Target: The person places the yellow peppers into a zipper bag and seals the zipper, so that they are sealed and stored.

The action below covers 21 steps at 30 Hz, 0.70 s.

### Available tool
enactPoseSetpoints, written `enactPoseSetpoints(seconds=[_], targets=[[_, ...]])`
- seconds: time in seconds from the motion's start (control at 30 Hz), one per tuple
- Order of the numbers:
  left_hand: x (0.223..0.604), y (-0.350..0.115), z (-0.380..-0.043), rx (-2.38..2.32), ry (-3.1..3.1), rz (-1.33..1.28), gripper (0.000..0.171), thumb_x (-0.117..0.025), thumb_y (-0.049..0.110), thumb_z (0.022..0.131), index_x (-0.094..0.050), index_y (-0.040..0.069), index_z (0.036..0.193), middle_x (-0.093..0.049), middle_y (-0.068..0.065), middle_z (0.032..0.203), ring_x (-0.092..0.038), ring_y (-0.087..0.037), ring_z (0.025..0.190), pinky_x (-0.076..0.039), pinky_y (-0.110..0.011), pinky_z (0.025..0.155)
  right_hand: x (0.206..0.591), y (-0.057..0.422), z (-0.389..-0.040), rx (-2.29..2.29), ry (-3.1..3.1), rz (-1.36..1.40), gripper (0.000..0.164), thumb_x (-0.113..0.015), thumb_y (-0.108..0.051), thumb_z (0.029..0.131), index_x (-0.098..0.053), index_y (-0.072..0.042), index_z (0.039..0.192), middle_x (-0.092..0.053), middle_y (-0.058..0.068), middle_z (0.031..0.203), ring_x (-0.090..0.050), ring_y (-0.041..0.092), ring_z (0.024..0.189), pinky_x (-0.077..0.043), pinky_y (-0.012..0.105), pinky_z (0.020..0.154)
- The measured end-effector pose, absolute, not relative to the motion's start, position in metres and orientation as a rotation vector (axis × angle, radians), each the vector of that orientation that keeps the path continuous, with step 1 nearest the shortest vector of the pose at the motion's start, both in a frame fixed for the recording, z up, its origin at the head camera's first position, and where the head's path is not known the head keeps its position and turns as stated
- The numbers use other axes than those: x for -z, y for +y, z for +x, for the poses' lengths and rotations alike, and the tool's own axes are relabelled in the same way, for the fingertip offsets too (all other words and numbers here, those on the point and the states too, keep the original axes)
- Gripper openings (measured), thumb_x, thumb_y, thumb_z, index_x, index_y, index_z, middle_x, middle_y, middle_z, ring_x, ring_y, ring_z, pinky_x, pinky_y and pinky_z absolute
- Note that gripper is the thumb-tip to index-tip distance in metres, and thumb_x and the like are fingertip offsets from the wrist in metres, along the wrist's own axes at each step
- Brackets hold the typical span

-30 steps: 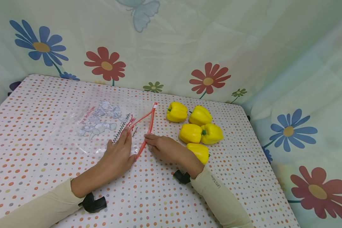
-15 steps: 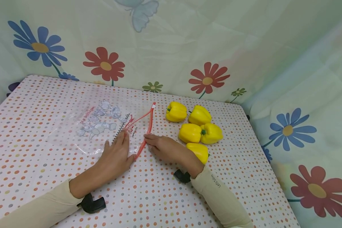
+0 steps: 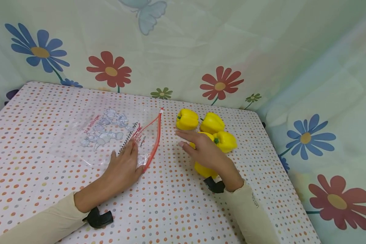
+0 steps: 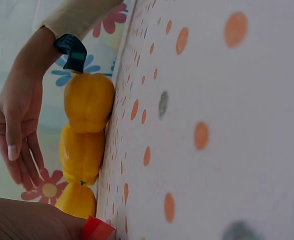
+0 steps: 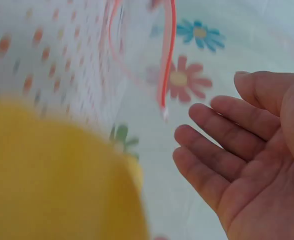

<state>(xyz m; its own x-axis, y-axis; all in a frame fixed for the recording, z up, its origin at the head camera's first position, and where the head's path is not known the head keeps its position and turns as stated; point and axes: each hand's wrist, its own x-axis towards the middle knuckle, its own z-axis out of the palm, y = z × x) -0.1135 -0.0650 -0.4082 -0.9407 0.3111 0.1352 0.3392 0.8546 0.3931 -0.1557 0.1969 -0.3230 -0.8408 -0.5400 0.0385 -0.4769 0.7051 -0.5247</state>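
Simply pressing left, hovering right

With extended fingers of the left hand (image 3: 122, 168), pressing the clear bag (image 3: 103, 130) onto the table (image 3: 158, 210), left of yellow peppers (image 3: 227, 141); above these, hovering with the right hand (image 3: 205, 149) loosely outstretched. Aiming the bag's parted red rim (image 3: 155, 149) rightward, slanting lengthwise from near to far.

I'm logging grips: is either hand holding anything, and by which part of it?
Nothing is clearly gripped: the left hand rests on the clear bag at its red-edged mouth; the right hand is empty.
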Motion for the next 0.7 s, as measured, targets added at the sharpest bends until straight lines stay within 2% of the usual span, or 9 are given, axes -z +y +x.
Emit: enactPoseSetpoints(seconds=[0.17, 0.3, 0.43, 0.57, 0.7], targets=[[0.408, -0.065, -0.114, 0.646, -2.967, -0.519, 0.078, -0.073, 0.023, 0.086, -0.034, -0.020, 0.139, -0.027, -0.033, 0.150, -0.035, -0.044, 0.135, -0.027, -0.075, 0.093, 0.322, 0.226, -0.158, 0.804, 2.961, -0.637, 0.046, -0.064, -0.018, 0.095, -0.054, -0.008, 0.140, -0.053, 0.007, 0.140, -0.046, 0.026, 0.130, -0.038, 0.048, 0.104], [0.409, -0.065, -0.113, 0.651, -2.965, -0.524, 0.079, -0.073, 0.023, 0.086, -0.035, -0.020, 0.138, -0.027, -0.034, 0.149, -0.036, -0.046, 0.133, -0.027, -0.076, 0.093, 0.326, 0.245, -0.161, 0.819, 3.023, -0.492, 0.047, -0.065, -0.017, 0.095, -0.054, -0.006, 0.139, -0.051, 0.009, 0.142, -0.039, 0.028, 0.136, -0.033, 0.048, 0.107], [0.409, -0.066, -0.113, 0.654, -2.968, -0.527, 0.079, -0.073, 0.024, 0.086, -0.034, -0.020, 0.139, -0.027, -0.034, 0.149, -0.036, -0.046, 0.134, -0.027, -0.075, 0.093, 0.333, 0.259, -0.163, 0.913, 2.993, -0.352, 0.049, -0.065, -0.018, 0.095, -0.052, -0.008, 0.141, -0.047, 0.010, 0.145, -0.039, 0.031, 0.135, -0.037, 0.050, 0.105], [0.409, -0.066, -0.113, 0.665, -2.971, -0.530, 0.079, -0.072, 0.025, 0.087, -0.033, -0.020, 0.139, -0.026, -0.034, 0.149, -0.033, -0.045, 0.135, -0.026, -0.076, 0.094, 0.338, 0.265, -0.165, 0.990, 2.949, -0.293, 0.052, -0.067, -0.018, 0.094, -0.050, -0.009, 0.142, -0.045, 0.011, 0.146, -0.042, 0.032, 0.132, -0.039, 0.049, 0.103], [0.409, -0.067, -0.114, 0.665, -2.963, -0.538, 0.078, -0.072, 0.024, 0.087, -0.034, -0.020, 0.139, -0.027, -0.034, 0.149, -0.033, -0.045, 0.135, -0.026, -0.076, 0.093, 0.340, 0.267, -0.168, 1.006, 2.914, -0.290, 0.054, -0.068, -0.017, 0.093, -0.049, -0.010, 0.143, -0.044, 0.011, 0.146, -0.041, 0.031, 0.133, -0.036, 0.048, 0.106]])
